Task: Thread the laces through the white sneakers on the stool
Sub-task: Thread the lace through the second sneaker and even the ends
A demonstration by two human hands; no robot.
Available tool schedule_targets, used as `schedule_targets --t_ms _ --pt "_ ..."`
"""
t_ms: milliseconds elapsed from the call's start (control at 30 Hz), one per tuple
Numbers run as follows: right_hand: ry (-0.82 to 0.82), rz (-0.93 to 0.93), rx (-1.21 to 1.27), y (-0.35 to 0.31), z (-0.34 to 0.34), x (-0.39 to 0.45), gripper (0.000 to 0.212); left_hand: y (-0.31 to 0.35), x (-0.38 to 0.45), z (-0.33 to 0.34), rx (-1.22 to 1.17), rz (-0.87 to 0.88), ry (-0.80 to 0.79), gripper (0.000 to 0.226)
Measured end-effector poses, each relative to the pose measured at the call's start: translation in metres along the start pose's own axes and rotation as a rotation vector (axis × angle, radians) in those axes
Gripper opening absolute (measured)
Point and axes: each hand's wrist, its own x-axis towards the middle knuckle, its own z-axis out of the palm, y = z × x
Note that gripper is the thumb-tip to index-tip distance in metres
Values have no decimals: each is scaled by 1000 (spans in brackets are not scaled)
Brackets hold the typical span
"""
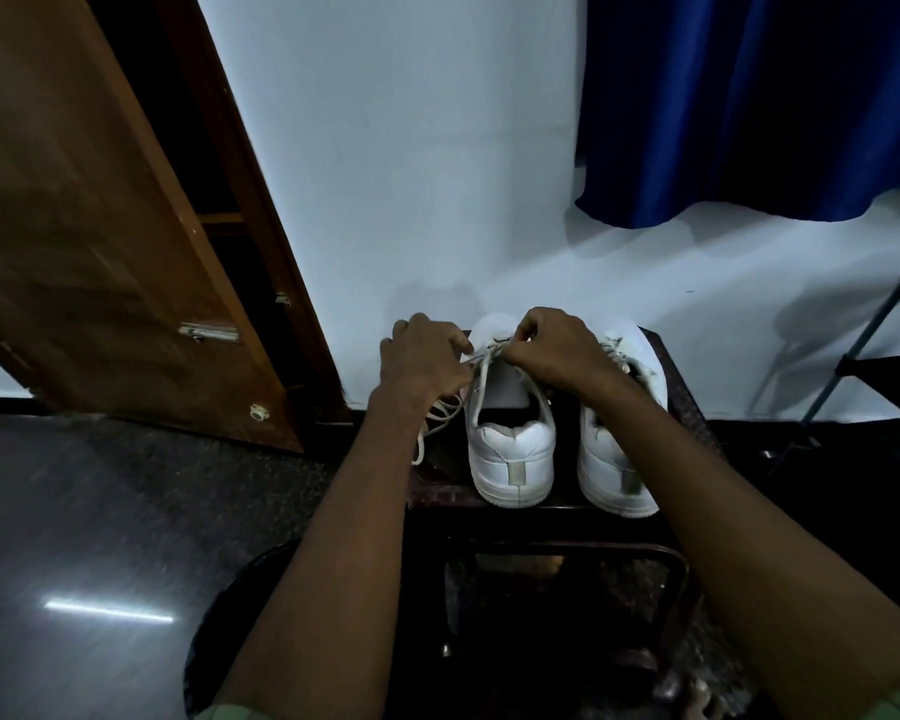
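Two white sneakers stand heels toward me on a dark stool [681, 387]. Over the left sneaker [510, 449] both my hands work at its front eyelets. My left hand [424, 361] pinches a strand of white lace [481, 376] at the shoe's left side. My right hand [552, 350] pinches the lace near the toe end of the tongue. Loose lace loops [437, 423] hang off the left side below my left wrist. The right sneaker [614, 459] shows laces in its eyelets and is partly hidden by my right forearm.
A brown wooden door [100, 241] stands open at the left. A white wall rises behind the stool, with a blue curtain [749, 106] at the upper right. A black metal rack [863, 366] stands at the right. The floor is dark polished stone.
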Motion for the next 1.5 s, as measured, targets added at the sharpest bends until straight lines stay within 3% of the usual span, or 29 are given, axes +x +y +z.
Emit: schedule_targets --t_ms 167,267,333,400,567,633,733,800,900,1033,1133,1200,1267,1433,1500 --pt "26 -27 0 -1 1 0 14 4 3 3 120 96 20 22" --pt "41 -138 83 -6 -2 1 14 10 6 -3 -279 119 87 43" --pt "-52 -176 248 -12 -2 -1 12 17 4 -7 -591 129 123 47" --pt "-93 -170 386 -17 -2 -3 13 21 4 -10 -729 142 146 47" --pt "145 201 908 -17 -14 0 9 11 11 -7 -682 116 185 41" --pt "226 234 848 -9 -14 2 8 9 12 -4 -540 148 185 38" --pt "202 -34 470 -6 -14 0 24 9 13 0 -354 176 206 37" --pt "157 -245 210 -13 -13 -1 20 9 14 2 -308 199 211 36" --pt "230 -310 27 -18 -6 3 16 10 14 2 -316 195 216 34" --pt "443 -135 126 -6 -13 10 19 6 15 0 -366 187 241 39" --pt "227 -256 256 -5 -18 5 8 6 15 -1 -416 213 233 38" --pt "91 -352 149 -8 -11 1 8 8 15 0 -418 228 224 36" --pt "149 -351 86 -10 -7 1 14 9 15 0 -410 231 218 37" --pt "455 93 637 1 -19 12 26 7 15 0 -438 220 226 38" --pt "442 60 516 6 -22 10 24 6 16 1 -430 210 233 38"
